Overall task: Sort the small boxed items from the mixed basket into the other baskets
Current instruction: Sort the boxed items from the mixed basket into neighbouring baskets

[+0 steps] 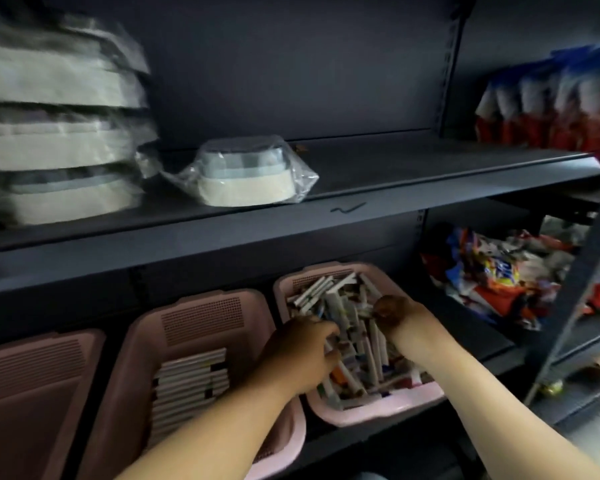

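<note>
Three pink baskets stand in a row on the lower shelf. The mixed basket (374,408) on the right is heaped with several small long boxes (357,327) lying every way. The middle basket (187,306) holds a neat stack of the same white boxes (187,379). The left basket (35,368) shows no boxes inside. My left hand (298,355) reaches into the mixed basket with fingers curled down among the boxes. My right hand (395,315) is deeper in the same basket, fingers bent into the pile. What either hand holds is hidden.
The upper shelf (395,168) carries wrapped stacked containers (56,133) at the left and one wrapped bowl set (246,178) in the middle. Coloured snack packets (499,275) fill the shelf bay to the right. A grey upright post (575,292) stands at the right.
</note>
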`<state>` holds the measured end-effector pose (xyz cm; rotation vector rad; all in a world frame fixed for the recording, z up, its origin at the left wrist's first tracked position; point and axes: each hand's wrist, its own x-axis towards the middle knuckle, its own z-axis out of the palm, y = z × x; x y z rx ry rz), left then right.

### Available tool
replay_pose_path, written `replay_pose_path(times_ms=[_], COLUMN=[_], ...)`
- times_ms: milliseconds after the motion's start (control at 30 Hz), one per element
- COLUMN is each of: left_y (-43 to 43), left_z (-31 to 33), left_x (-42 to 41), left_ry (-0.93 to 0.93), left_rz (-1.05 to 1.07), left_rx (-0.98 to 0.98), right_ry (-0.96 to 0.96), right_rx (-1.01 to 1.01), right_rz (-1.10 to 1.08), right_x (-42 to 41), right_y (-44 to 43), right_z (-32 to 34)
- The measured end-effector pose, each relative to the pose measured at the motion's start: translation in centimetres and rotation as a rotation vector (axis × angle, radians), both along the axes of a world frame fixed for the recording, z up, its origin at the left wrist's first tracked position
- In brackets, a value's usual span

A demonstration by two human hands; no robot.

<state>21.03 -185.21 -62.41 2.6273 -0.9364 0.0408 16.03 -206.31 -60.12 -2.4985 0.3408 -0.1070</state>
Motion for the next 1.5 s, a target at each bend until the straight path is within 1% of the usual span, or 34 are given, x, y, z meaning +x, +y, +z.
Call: replay_pose_path(times_ms=[67,167,233,333,467,633,833,967,1033,1100,1167,1233,1333,1433,1500], left_y=[-0.8,-1.9,-2.7,-3.2,-3.0,-3.0,-3.8,-4.7,-4.7,-4.4,-4.1,-3.9,-3.7,-3.6,-3.6], left_z=[-0.7,-1.1,-1.4,-2.0,-2.5,-2.6,-2.5,-2.7,-2.6,-2.4,-2.3,-2.4,-2.6,-2.8,-3.0], left_x=[0.5,0.8,0.8,0.9,1.2,1.2,1.4,1.4,1.5,1.4,1.3,1.3,1.5,1.6,1.5], left_ry=[-0.007,-0.024,-0.086,-0.109,-0.094,-0.104,-0.112,-0.113,-0.106,-0.09,-0.091,-0.102,-0.102,-0.071,-0.053], left_rz=[0.038,0.094,0.113,0.11,0.085,0.078,0.094,0.099,0.104,0.11,0.123,0.134,0.152,0.166,0.182], left_rx=[0.043,0.057,0.073,0.078,0.082,0.081,0.256,0.361,0.298,0.177,0.078,0.003,-0.068,-0.146,-0.159], right_ry=[0.043,0.017,0.061,0.082,0.102,0.068,0.082,0.1,0.101,0.142,0.17,0.146,0.114,0.07,0.068], right_rx=[-0.01,-0.047,-0.067,-0.044,-0.174,-0.233,-0.21,-0.241,-0.228,-0.189,-0.173,-0.153,-0.091,-0.052,-0.029], right_rz=[-0.004,0.032,0.06,0.041,0.033,-0.017,-0.074,-0.076,-0.11,-0.179,-0.188,-0.191,-0.24,-0.224,-0.215], right_x=[0.3,1.8,3.0,4.6,5.4,5.2,4.7,4.5,5.0,5.4,5.8,6.1,5.9,5.5,5.2], right_y=[-0.3,0.0,0.8,2.0,2.2,2.4,2.5,2.7,2.6,2.6,2.4,2.0,1.5,1.2,1.1], right_z=[-0.2,-0.7,-1.2,-2.5,-3.8,-4.7,-4.6,-4.4,-4.4,-4.3,-4.5,-4.7,-4.6,-4.4,-4.1])
